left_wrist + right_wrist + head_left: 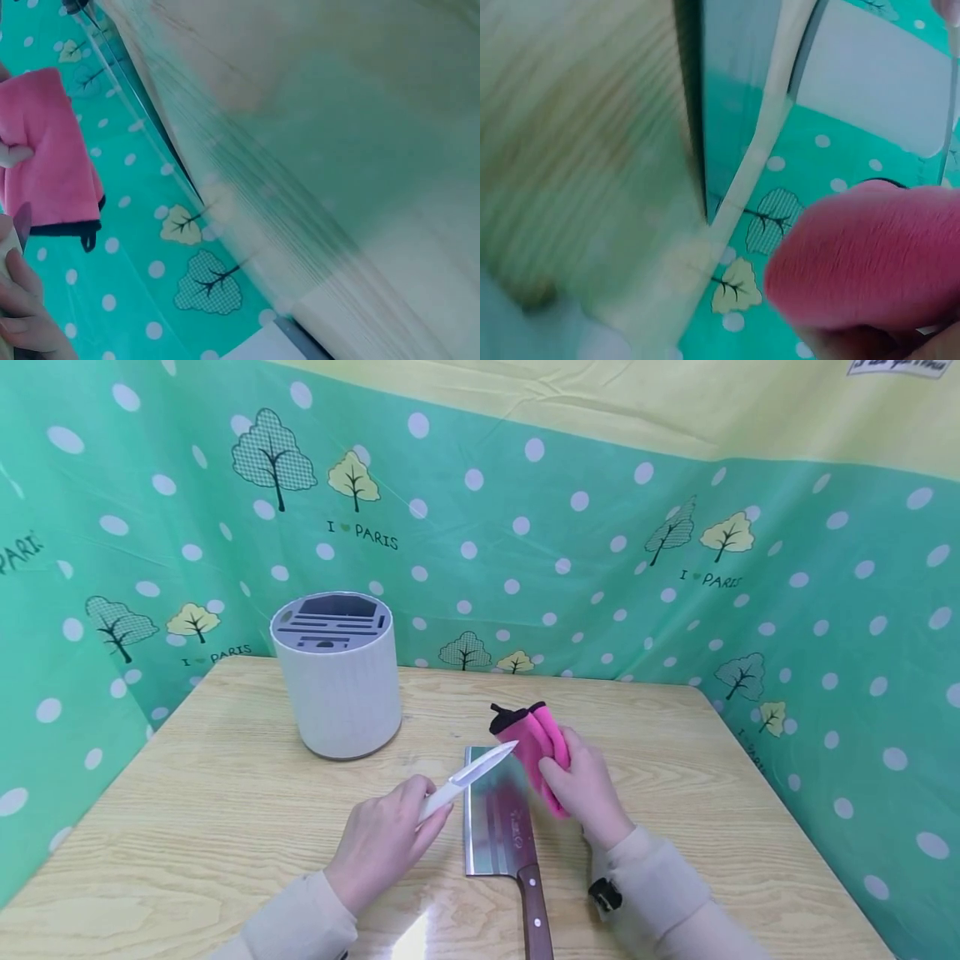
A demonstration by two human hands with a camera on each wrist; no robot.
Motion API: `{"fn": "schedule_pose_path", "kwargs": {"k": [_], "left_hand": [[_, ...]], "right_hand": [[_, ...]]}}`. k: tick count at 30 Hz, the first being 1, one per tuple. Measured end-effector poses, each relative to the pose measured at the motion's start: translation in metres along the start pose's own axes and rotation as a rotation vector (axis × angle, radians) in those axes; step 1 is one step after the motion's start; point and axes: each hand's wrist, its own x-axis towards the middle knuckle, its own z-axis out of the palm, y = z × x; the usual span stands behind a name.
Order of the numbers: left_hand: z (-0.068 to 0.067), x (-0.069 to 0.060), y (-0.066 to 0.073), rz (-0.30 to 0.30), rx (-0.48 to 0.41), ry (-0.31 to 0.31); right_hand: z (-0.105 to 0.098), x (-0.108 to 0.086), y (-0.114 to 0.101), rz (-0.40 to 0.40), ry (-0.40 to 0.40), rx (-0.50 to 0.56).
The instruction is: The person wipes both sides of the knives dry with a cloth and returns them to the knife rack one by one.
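Observation:
My left hand (386, 839) grips the white handle of a small knife (480, 766), its blade angled up to the right above the table. A folded pink cloth (534, 752) with black edging and a loop is held in my right hand (588, 785), close beside the knife's tip. Beneath both lies a cleaver (498, 827) with a broad shiny blade and a dark wooden handle pointing toward me. The left wrist view shows the pink cloth (49, 150) and the fingers of the left hand (30, 307). In the right wrist view the cloth (870, 259) covers much of the hand.
A white round knife block (341, 693) with a grey slotted top stands at the back left of the wooden table (187, 827). Behind the table hangs a green dotted curtain (517, 552) with printed trees.

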Motion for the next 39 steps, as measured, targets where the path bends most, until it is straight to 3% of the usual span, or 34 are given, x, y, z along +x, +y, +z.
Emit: {"fn": "schedule_pose_path", "kwargs": {"k": [4, 24, 39], "left_hand": [[0.001, 0.0, 0.0, 0.009, -0.008, 0.023], [0.004, 0.002, -0.001, 0.075, -0.037, 0.107], [0.004, 0.003, 0.001, 0.064, -0.046, 0.085]], "right_hand": [[0.003, -0.003, 0.002, 0.059, -0.031, 0.153], [0.023, -0.022, -0.012, 0.265, -0.134, 0.627], [0.027, -0.022, -0.011, 0.387, -0.196, 0.831]]}}
